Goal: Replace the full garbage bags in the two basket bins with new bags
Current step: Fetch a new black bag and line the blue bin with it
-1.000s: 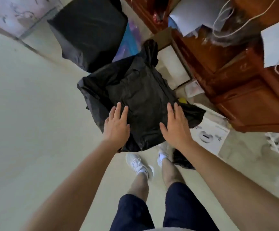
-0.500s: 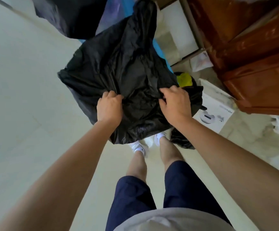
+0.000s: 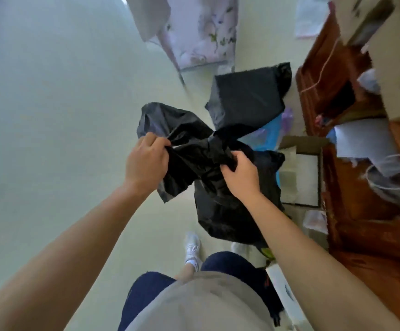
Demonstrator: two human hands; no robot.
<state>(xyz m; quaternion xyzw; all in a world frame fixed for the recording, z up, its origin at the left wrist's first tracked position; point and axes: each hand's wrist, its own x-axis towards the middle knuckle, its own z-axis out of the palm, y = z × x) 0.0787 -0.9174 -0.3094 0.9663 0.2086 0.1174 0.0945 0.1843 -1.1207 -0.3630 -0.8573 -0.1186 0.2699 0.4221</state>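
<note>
Pale smooth floor (image 3: 50,115) spreads wide; glossy reddish wooden cabinet (image 3: 361,225) stands right; a crinkled black garbage bag (image 3: 208,187) hangs twisted above the floor; left hand (image 3: 146,163) and right hand (image 3: 242,175) each grip bunched plastic, fingers pressed together.

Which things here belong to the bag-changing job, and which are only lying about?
Job:
- black garbage bag, held by left hand and right hand
- second black bag on the floor

Lying about:
- cardboard box
- wooden cabinet
- white cord
</note>
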